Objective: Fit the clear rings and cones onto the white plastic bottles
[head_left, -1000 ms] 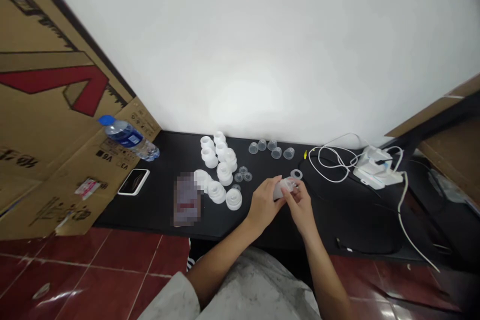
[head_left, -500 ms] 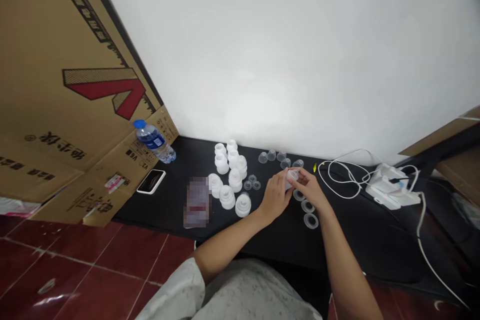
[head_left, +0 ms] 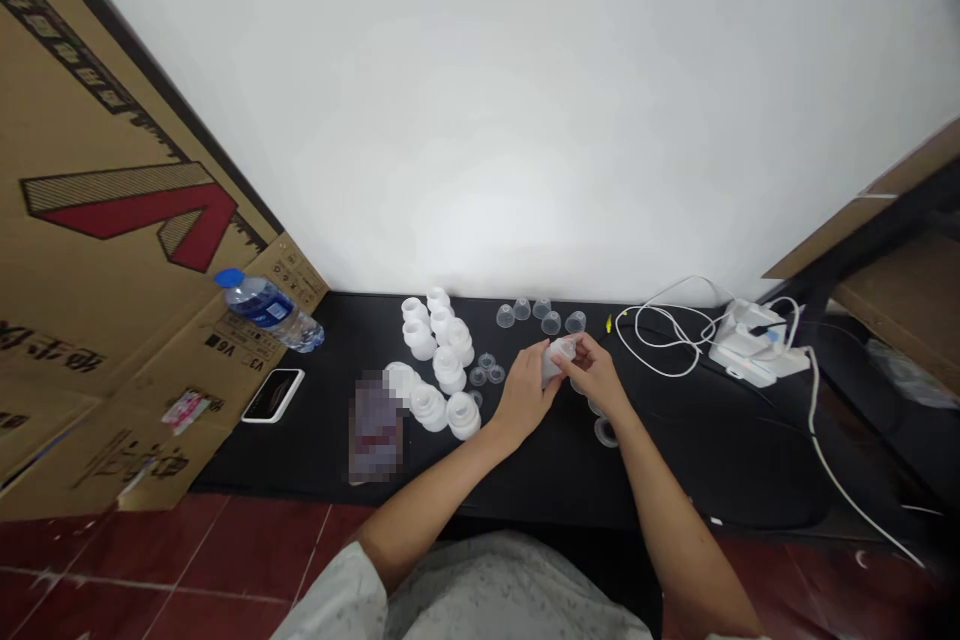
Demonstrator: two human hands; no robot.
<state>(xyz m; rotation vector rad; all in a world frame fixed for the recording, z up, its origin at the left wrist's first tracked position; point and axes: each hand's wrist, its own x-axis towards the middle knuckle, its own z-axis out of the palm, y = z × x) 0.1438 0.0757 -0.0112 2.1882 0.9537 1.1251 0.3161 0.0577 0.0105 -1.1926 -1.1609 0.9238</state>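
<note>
Step in hand: both hands are meeting over the middle of the black desk (head_left: 712,460) and are working on one small whitish plastic piece (head_left: 559,357), it seems fitting or turning a part on it.
Left hand (head_left: 525,390): fingers are curling around the piece from the left side, gripping it.
Right hand (head_left: 596,380): fingertips are pinching the same piece from the right, narrow.
Where the piece is: between both hands, lifted a little above the desk.
Next move, as I am judging: it is asking for a steady left grip and a fine pinch from the right, because the piece is small.
White caps (head_left: 448,368): about nine, standing in a group left of the hands.
Clear little cups (head_left: 541,307): five, lying near the wall.
Clear small discs (head_left: 487,360): three, maybe a fourth.
Rings (head_left: 606,432): one is showing clearly; others are hiding under the right hand.
Water bottle (head_left: 266,308): one.
Phone (head_left: 274,394): one.
</note>
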